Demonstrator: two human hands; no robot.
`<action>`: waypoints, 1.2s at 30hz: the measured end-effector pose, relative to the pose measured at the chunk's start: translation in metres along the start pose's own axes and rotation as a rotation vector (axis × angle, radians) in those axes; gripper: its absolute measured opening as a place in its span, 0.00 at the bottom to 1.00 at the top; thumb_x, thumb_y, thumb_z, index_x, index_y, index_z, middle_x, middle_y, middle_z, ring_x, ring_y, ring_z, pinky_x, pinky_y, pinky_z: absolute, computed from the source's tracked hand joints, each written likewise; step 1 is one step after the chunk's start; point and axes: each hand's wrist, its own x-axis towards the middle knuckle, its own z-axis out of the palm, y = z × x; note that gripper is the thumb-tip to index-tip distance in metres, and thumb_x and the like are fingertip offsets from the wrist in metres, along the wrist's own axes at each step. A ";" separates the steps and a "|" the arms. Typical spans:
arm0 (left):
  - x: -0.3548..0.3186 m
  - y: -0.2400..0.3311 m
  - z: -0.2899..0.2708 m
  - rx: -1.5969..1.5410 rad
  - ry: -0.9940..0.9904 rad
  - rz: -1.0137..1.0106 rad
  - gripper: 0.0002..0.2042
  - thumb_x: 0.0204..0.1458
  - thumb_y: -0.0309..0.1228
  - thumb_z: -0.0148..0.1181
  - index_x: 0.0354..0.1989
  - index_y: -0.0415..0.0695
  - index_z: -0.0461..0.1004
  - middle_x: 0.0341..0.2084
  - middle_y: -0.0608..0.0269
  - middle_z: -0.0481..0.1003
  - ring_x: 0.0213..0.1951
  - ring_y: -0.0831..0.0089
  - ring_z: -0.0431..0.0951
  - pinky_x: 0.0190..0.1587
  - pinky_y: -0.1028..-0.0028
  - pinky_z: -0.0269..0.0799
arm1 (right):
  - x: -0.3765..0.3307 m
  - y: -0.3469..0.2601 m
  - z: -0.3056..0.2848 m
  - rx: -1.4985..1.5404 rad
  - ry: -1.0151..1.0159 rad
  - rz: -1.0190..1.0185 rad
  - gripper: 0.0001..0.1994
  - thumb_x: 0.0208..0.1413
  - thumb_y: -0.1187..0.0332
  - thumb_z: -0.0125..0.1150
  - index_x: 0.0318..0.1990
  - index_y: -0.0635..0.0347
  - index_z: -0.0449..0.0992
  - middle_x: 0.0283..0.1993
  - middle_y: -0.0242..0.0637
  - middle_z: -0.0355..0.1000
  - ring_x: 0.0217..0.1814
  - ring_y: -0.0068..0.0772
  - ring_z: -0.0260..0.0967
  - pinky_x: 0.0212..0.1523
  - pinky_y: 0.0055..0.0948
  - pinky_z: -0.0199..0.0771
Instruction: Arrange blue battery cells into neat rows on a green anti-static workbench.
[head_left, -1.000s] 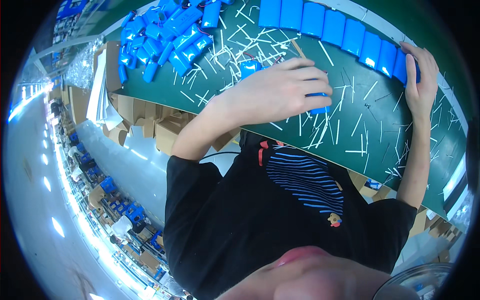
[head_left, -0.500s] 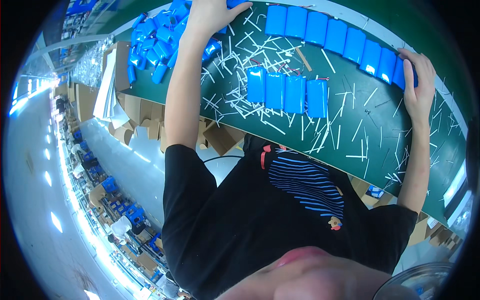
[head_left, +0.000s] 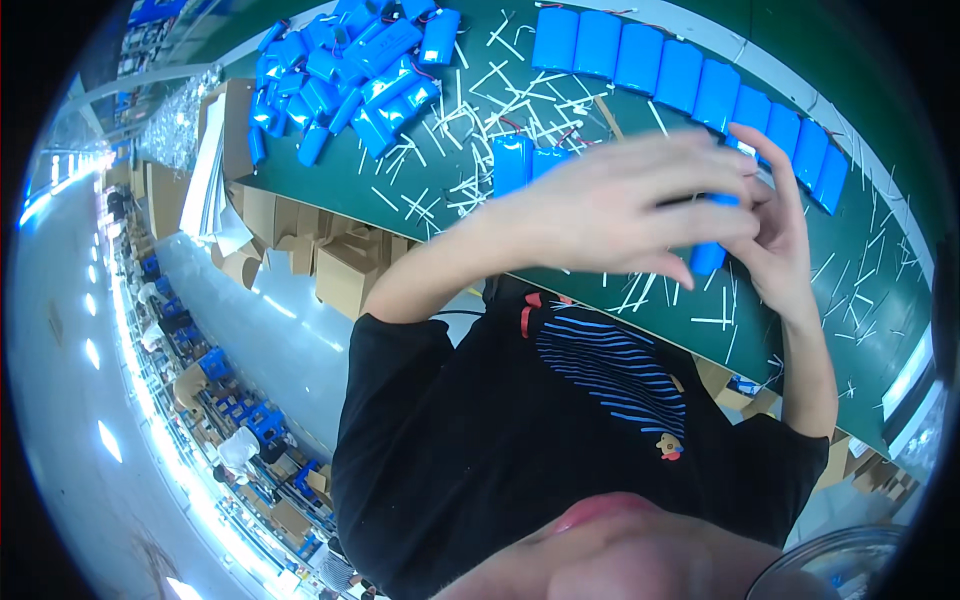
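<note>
In front of me, right of the middle, a blue battery pack (head_left: 708, 259) is held upright in my right hand (head_left: 783, 240), its fingers curled round the far side. My left hand (head_left: 640, 200) reaches across to it, blurred, with fingers stretched out and thumb apart; whether it touches the pack I cannot tell. Behind my left hand is a short row of blue battery packs (head_left: 512, 163), mostly covered by it. Along the far edge curves a longer row of similar packs (head_left: 638, 58), thin wires at their tops.
A heap of blue battery packs (head_left: 320, 95) lies at the left of the green table (head_left: 460, 215). White strips (head_left: 500, 95) are strewn over the tabletop, with a brown strip (head_left: 608, 117) among them. Cardboard boxes (head_left: 345, 275) stand below the table's near edge.
My left hand has swept from the heap rightward and nearer to my right hand. My right hand has left the row's right end, moved left and nearer, and now holds a battery pack.
</note>
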 end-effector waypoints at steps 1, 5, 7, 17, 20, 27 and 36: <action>-0.001 -0.007 -0.015 0.167 -0.077 0.026 0.28 0.46 0.38 0.80 0.57 0.49 0.80 0.61 0.59 0.75 0.61 0.60 0.77 0.63 0.64 0.74 | -0.001 0.002 -0.003 -0.034 -0.027 0.036 0.21 0.59 0.71 0.73 0.60 0.58 0.79 0.44 0.34 0.78 0.37 0.24 0.68 0.42 0.23 0.70; -0.014 -0.042 -0.104 0.788 -0.162 -0.286 0.29 0.49 0.35 0.72 0.62 0.45 0.76 0.57 0.60 0.78 0.55 0.58 0.77 0.62 0.65 0.70 | -0.005 0.005 -0.015 -0.610 -0.073 0.028 0.22 0.57 0.71 0.75 0.59 0.56 0.79 0.40 0.33 0.76 0.31 0.22 0.65 0.37 0.21 0.67; -0.024 -0.051 -0.137 0.957 -0.368 -0.538 0.28 0.50 0.34 0.68 0.62 0.43 0.75 0.57 0.61 0.78 0.55 0.56 0.75 0.63 0.63 0.67 | -0.005 0.007 -0.016 -0.808 -0.091 0.017 0.22 0.57 0.71 0.75 0.59 0.56 0.79 0.39 0.32 0.76 0.30 0.22 0.64 0.36 0.21 0.67; -0.018 -0.091 -0.167 1.008 -0.666 -0.481 0.32 0.47 0.36 0.71 0.65 0.44 0.74 0.61 0.59 0.76 0.63 0.54 0.73 0.76 0.47 0.54 | -0.002 0.010 -0.003 -1.014 -0.087 -0.190 0.26 0.56 0.64 0.77 0.62 0.55 0.78 0.36 0.30 0.73 0.32 0.26 0.63 0.37 0.25 0.67; -0.005 -0.083 -0.159 0.824 -0.617 -0.676 0.31 0.48 0.37 0.72 0.64 0.43 0.74 0.60 0.57 0.76 0.64 0.54 0.73 0.76 0.47 0.55 | -0.002 0.007 0.000 -1.178 -0.134 -0.406 0.32 0.53 0.57 0.79 0.64 0.53 0.77 0.37 0.30 0.72 0.34 0.28 0.63 0.40 0.27 0.67; -0.043 -0.015 -0.145 0.514 -0.196 -0.340 0.35 0.43 0.34 0.82 0.64 0.48 0.79 0.59 0.60 0.79 0.54 0.58 0.81 0.60 0.64 0.76 | 0.002 0.010 -0.005 -1.305 -0.218 -0.363 0.41 0.48 0.50 0.79 0.69 0.53 0.72 0.45 0.32 0.71 0.42 0.35 0.67 0.47 0.31 0.69; -0.105 0.009 -0.106 0.388 -0.271 -0.528 0.36 0.43 0.31 0.80 0.65 0.40 0.76 0.60 0.56 0.80 0.55 0.57 0.81 0.62 0.62 0.75 | 0.005 0.023 0.001 -1.157 -0.126 -0.315 0.46 0.42 0.45 0.81 0.69 0.57 0.74 0.32 0.28 0.63 0.34 0.28 0.59 0.40 0.30 0.63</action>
